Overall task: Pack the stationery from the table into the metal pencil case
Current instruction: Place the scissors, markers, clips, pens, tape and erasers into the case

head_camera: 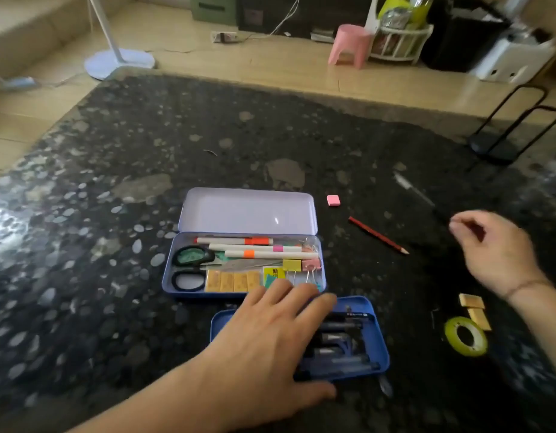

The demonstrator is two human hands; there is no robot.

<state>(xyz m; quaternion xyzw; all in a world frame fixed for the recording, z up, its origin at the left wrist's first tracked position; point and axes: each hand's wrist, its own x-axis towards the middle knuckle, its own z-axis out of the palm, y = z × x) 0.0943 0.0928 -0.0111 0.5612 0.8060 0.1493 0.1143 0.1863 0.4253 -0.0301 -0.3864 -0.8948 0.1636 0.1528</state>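
Mostly packed: metal pencil case [189, 276] open mid-table, holding scissors [189, 266], markers. Outstanding: pencil [377, 235], eraser [333, 200], tape roll [465, 336]. Left hand [270, 335] flat, released, on blue tray [376, 345]; right hand [495, 251] loosely curled, empty.

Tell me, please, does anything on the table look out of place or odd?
Nothing looks damaged or spilled. Several items simply lie loose outside the open pencil case: a pink eraser, a red pencil, a clear pen, a roll of yellow tape and two tan erasers.
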